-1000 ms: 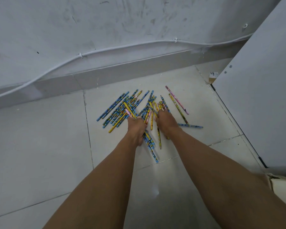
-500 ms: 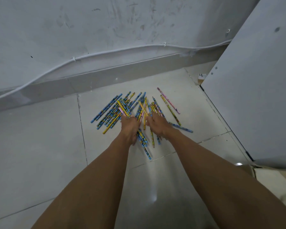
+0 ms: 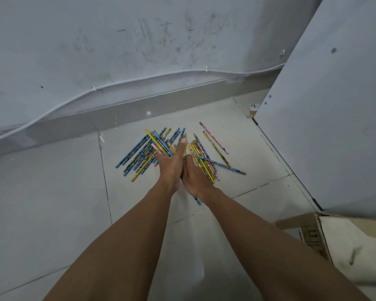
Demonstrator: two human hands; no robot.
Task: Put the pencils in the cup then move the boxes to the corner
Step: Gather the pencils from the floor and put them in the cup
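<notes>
A view from a head-worn camera looks down at a pale tiled floor [image 3: 52,203] where it meets a scuffed grey wall [image 3: 117,51]. On the left, a white cable [image 3: 139,78] is clipped along the wall above a low skirting board [image 3: 74,124]; both run off the left edge.

In the middle of the floor, near the skirting board, lies a loose fan of patterned pencils [image 3: 139,157], mostly blue and yellow with a few pink. They overlap too much to count. Two bare forearms reach in from the bottom edge and meet over the pile.

The left hand [image 3: 169,168] rests on the centre of the heap with one finger stretched forward. Its grip seems closed round a few pencils, a yellow and a pink one rising from the hand at a slant. The right hand [image 3: 197,179] touches it on the right side, back upward. Its fingers are tucked out of sight beneath the palm, so I cannot tell whether its grip holds anything. One pencil end shows below its wrist. More pencils spread to the right of the hands, two lying apart from the rest.

On the right stands a tall white panel [image 3: 334,127], cut off by the frame. At the lower right corner, an open cardboard box [image 3: 310,233] is partly visible with pale cloth [image 3: 356,246] inside.
</notes>
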